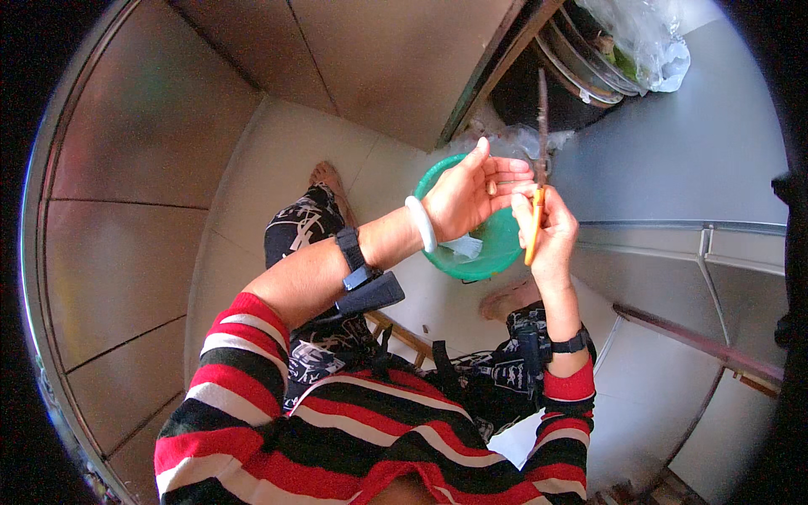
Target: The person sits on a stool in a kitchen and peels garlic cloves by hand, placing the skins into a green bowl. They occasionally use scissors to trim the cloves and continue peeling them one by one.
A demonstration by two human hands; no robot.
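My left hand (464,192), with a white bangle at the wrist, is turned palm up above a green plastic bucket (508,249). A small tan piece (492,187) lies in it against the fingers; what it is I cannot tell. My right hand (550,221) grips the orange-yellow handle of a knife (535,227), and its long dark-stained blade points away from me. The right thumb and fingertips meet the left fingertips beside the handle. Inside the bucket lies a whitish scrap (466,246). My left arm hides part of the bucket's rim.
Brown cabinet panels (379,57) rise ahead and to the left. A grey-blue surface (669,158) lies on the right, with stacked round containers (584,57) and a clear plastic bag (656,44) beyond. My bare feet (331,180) flank the bucket on the tiled floor (372,183).
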